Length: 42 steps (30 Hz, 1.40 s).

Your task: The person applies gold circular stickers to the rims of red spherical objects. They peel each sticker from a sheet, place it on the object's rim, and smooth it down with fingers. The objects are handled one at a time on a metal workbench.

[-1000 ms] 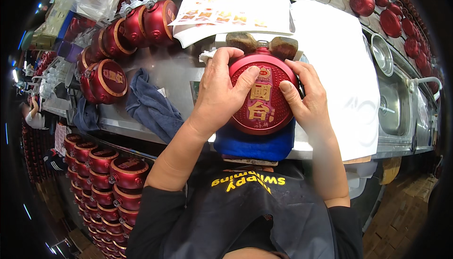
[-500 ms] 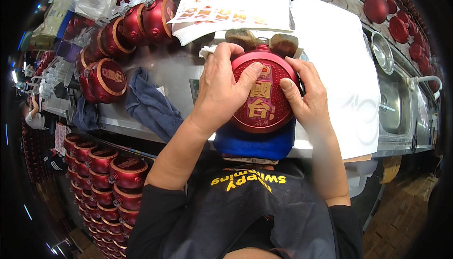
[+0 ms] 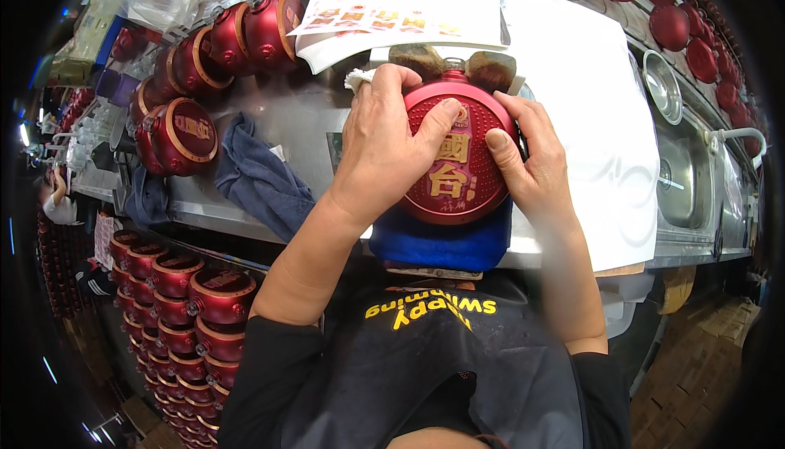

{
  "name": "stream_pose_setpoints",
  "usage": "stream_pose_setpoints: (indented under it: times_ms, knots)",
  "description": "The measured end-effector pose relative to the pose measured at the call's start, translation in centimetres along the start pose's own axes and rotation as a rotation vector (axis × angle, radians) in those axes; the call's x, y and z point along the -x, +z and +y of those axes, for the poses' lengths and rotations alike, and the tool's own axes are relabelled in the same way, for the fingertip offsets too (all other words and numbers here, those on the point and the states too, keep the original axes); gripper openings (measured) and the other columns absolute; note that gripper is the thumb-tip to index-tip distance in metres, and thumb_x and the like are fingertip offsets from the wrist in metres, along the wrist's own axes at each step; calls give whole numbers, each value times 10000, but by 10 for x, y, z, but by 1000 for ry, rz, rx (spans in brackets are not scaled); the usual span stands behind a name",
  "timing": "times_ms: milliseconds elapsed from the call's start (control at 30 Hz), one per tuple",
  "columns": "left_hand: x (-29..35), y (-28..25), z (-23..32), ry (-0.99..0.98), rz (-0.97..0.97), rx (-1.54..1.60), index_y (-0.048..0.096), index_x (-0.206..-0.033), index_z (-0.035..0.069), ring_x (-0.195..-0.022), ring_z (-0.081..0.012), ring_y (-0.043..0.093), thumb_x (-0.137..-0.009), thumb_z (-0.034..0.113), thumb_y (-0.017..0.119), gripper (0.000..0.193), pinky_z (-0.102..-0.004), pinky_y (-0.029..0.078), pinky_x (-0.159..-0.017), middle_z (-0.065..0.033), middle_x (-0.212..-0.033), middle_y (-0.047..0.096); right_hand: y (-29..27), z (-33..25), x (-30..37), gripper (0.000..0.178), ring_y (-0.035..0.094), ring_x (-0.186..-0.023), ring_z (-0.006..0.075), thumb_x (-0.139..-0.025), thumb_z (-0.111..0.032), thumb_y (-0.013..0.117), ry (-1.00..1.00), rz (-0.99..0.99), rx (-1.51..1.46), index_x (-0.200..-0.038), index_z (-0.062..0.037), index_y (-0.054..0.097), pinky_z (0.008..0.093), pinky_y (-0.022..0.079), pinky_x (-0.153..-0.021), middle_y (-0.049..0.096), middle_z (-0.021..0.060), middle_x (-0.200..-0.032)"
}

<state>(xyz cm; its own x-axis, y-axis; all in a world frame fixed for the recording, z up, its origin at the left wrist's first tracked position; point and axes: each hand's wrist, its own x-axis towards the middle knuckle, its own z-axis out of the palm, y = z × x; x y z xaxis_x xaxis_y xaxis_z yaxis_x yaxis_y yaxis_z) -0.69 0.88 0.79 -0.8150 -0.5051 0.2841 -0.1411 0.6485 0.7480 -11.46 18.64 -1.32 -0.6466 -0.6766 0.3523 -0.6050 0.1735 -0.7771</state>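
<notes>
A round, flat red bottle [image 3: 489, 194] with a dotted face lies between my hands on a folded blue cloth [image 3: 441, 243], its neck pointing away from me. Gold and pink decals [image 3: 450, 154] run down the middle of its face. My left hand [image 3: 378, 142] grips the left rim, its thumb pressed on the upper decal. Around the right rim curl the fingers of my right hand [image 3: 536, 153], with the thumb resting on the face beside the gold characters. Two brown rounded blocks [image 3: 491, 71] flank the bottle's neck. A crumpled white cloth [image 3: 358, 79] shows behind my left fingers.
Decal sheets [image 3: 401, 7] lie at the back, with a large white sheet [image 3: 589, 138] to the right. Beyond it are a metal bowl [image 3: 662, 87] and a sink [image 3: 687, 179]. More red bottles [image 3: 192, 134] stand at left, near a dark blue towel [image 3: 262, 175]; others are stacked [image 3: 221, 294] below.
The whole view has shifted slightly, with the bottle a little higher in the picture. Both hands keep their hold on the bottle, thumbs in nearly the same places.
</notes>
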Motion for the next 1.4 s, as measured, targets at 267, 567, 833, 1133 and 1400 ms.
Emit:
stream_pose_setpoints:
  times_ms: [267,567,833,1133,1400]
  knots:
    - [8,-6,-13,-66,-57,259,503,-1331,-49,-1143,-379,616,-958,447,717,656,-446,475,-1009,-276,-1220,617,-4,-2,5,560,589,-1177,381,-1020,-380,650,7,-22,-9,-1339,74,572,444,454,-1038,619,230,-1240]
    - [50,-4,-28,-34,-98,266,317,-1514,-14,-1263,-371,569,-873,427,822,928,-460,439,-1094,-264,-1380,534,-7,-12,30,872,510,-1300,437,-910,-438,767,-15,-78,180,-1480,122,417,492,384,-1125,519,314,-1418]
    - [48,-2,-27,5,-79,233,322,-1489,-2,-1224,-393,592,-845,433,836,932,-467,464,-1065,-265,-1335,550,-8,-5,28,894,593,-1262,359,-895,-426,805,-23,-87,195,-1559,13,398,443,474,-1062,597,260,-1365]
    - [48,4,-33,-12,-89,515,313,-1485,-8,-1233,-304,597,-931,379,783,823,-417,472,-1067,-240,-1346,565,-11,-3,27,982,615,-1223,375,-841,-480,841,-10,-114,207,-1538,54,401,443,488,-1042,624,281,-1291]
    - [50,0,-30,-8,-94,293,312,-1483,-11,-1250,-342,579,-877,393,829,893,-437,462,-1078,-257,-1371,532,-18,0,25,882,629,-1189,390,-863,-373,835,-59,-129,177,-1495,92,430,453,496,-1027,630,293,-1297]
